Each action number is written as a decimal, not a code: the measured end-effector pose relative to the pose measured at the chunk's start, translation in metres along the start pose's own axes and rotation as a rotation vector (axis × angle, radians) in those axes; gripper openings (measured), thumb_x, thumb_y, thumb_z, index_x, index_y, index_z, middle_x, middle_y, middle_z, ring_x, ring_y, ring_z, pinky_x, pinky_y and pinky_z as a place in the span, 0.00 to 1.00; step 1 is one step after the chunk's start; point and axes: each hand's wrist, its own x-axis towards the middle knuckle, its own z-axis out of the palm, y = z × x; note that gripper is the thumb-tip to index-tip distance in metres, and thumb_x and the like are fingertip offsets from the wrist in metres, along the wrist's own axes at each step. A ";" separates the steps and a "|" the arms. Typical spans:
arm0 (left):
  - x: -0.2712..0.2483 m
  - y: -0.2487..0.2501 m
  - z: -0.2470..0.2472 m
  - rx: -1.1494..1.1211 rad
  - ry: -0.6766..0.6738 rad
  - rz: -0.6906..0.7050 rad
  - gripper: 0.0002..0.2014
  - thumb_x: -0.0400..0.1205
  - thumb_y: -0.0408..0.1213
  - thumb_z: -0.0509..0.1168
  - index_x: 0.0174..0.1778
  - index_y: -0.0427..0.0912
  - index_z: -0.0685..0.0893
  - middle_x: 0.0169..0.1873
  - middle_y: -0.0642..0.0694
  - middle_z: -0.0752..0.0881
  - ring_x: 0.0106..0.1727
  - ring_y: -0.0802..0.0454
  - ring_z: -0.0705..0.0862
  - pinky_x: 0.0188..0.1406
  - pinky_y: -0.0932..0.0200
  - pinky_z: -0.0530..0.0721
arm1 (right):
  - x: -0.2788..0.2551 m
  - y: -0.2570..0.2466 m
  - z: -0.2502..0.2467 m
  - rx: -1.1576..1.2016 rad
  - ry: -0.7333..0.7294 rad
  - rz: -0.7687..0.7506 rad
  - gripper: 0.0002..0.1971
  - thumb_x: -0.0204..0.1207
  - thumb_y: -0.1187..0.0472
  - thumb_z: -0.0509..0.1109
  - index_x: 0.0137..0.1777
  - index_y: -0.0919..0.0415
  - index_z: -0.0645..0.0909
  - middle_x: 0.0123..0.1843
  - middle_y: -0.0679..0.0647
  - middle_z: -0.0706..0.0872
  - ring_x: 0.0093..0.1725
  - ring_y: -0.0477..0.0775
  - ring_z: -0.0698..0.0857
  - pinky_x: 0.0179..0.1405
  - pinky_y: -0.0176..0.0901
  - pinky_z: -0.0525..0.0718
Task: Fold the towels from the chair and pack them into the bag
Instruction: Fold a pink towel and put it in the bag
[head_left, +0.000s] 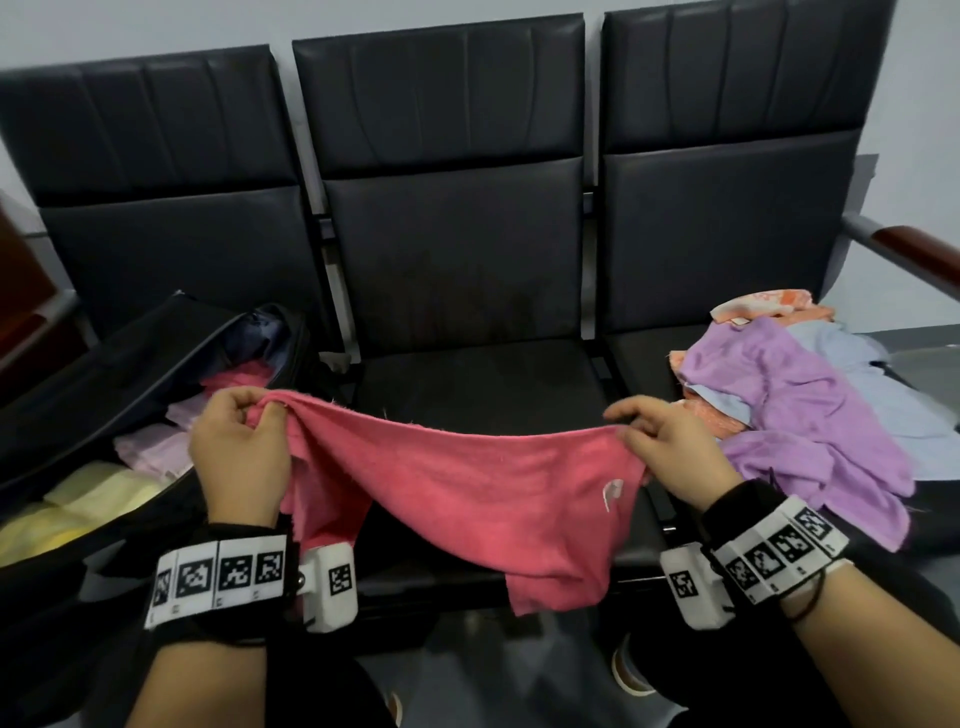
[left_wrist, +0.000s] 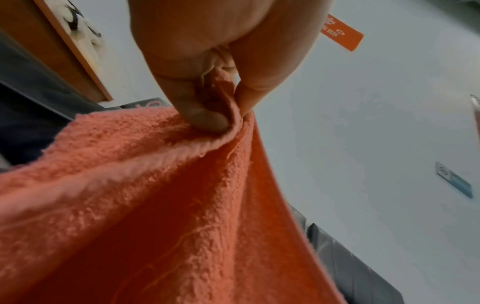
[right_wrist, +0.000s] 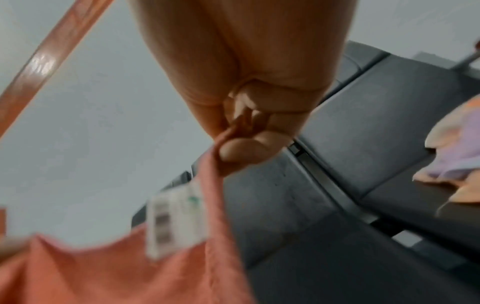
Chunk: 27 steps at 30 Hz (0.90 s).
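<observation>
Head view: left hand (head_left: 241, 457) and right hand (head_left: 670, 447) each pinch a corner of the pink towel (head_left: 467, 493), stretched above black chair seats (head_left: 478, 384); open bag (head_left: 104, 374) left, grey wall (head_left: 156, 26) behind.

Right hand (right_wrist: 241, 115) pinching pink towel (right_wrist: 124, 273) corner, white tag (right_wrist: 176, 218), black chairs (right_wrist: 389, 115)

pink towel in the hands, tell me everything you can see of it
The pink towel looks like soft terry cloth, with fuzzy edges and a small white label near its right end. It is unfolded and held in the air in front of the middle seat, its top edge sagging between the hands and its body hanging down. The left hand bunches one upper corner; the right hand pinches the other.
</observation>
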 end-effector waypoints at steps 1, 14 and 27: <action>0.003 0.010 0.006 -0.005 -0.011 0.018 0.07 0.80 0.31 0.67 0.45 0.49 0.82 0.38 0.51 0.84 0.43 0.52 0.82 0.52 0.53 0.82 | 0.001 -0.010 -0.003 0.143 0.027 -0.026 0.14 0.79 0.72 0.68 0.53 0.52 0.88 0.25 0.45 0.80 0.22 0.46 0.79 0.19 0.45 0.83; -0.043 0.055 0.082 -0.081 -0.570 0.198 0.10 0.84 0.29 0.66 0.50 0.52 0.84 0.48 0.51 0.88 0.32 0.65 0.85 0.33 0.68 0.84 | -0.017 -0.085 0.012 0.578 -0.418 -0.087 0.23 0.77 0.83 0.56 0.60 0.63 0.85 0.43 0.62 0.92 0.40 0.59 0.90 0.33 0.43 0.86; -0.072 0.059 0.060 -0.183 -0.715 0.198 0.13 0.75 0.30 0.78 0.42 0.56 0.89 0.37 0.53 0.91 0.37 0.57 0.89 0.40 0.59 0.88 | -0.011 -0.114 0.059 -0.038 -0.206 -0.441 0.03 0.78 0.62 0.74 0.44 0.57 0.89 0.45 0.48 0.81 0.46 0.45 0.81 0.48 0.45 0.81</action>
